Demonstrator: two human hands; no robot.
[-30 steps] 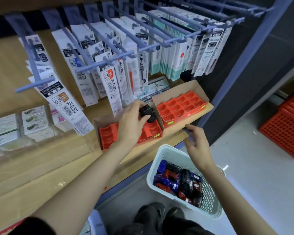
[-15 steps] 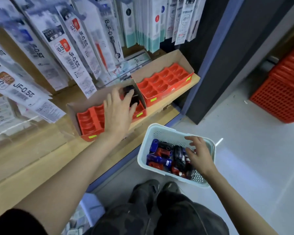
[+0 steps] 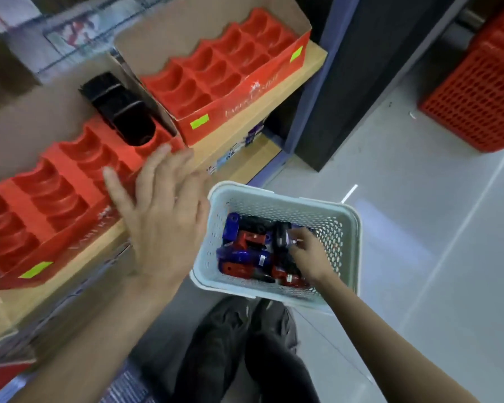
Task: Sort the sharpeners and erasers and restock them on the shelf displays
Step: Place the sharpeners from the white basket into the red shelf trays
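Sharpener trays two, basket one

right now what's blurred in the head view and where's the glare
Head view: motion blur smears the left hand and the near red tray; head view: the basket and right hand look sharper; head view: a bright glare streak on the floor beside the basket.

Two red display trays — one white basket, one red crate; sharpeners in basket too jumbled to count.
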